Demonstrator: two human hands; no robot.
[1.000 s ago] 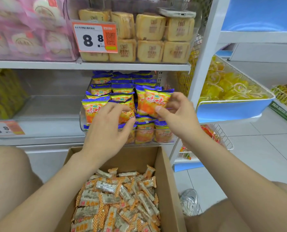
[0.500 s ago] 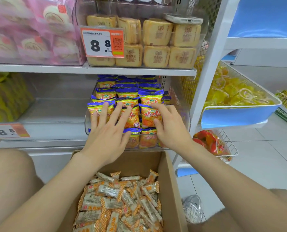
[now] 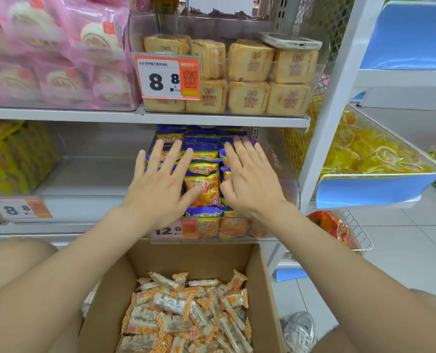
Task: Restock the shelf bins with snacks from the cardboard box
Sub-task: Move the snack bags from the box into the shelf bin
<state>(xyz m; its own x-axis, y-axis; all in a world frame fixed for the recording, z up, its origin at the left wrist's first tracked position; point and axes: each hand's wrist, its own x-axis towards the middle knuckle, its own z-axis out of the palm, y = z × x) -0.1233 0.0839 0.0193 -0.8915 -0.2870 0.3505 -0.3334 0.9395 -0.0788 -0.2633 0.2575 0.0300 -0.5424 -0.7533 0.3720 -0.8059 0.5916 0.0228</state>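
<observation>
A clear shelf bin (image 3: pixel 292 200) on the middle shelf is stacked with orange and blue snack packets (image 3: pixel 205 186). My left hand (image 3: pixel 158 184) lies flat on the left side of the stack, fingers spread. Flat on the right side rests my right hand (image 3: pixel 250 182), fingers apart too. Neither hand holds a packet. Below them stands an open cardboard box (image 3: pixel 262 289) holding several small orange and silver wrapped snack bars (image 3: pixel 186 314).
Above, a clear bin of tan biscuit packs (image 3: pixel 250 77) carries a phone (image 3: pixel 292 42) and an 8.8 price tag (image 3: pixel 167 77). Pink bags (image 3: pixel 54 52) fill the upper left. A blue tray of yellow sweets (image 3: pixel 374 154) juts out at right. My knees flank the box.
Both hands let go of the packets they were placing, opened flat and pressed against the stack. The camera tilted up and moved closer.
</observation>
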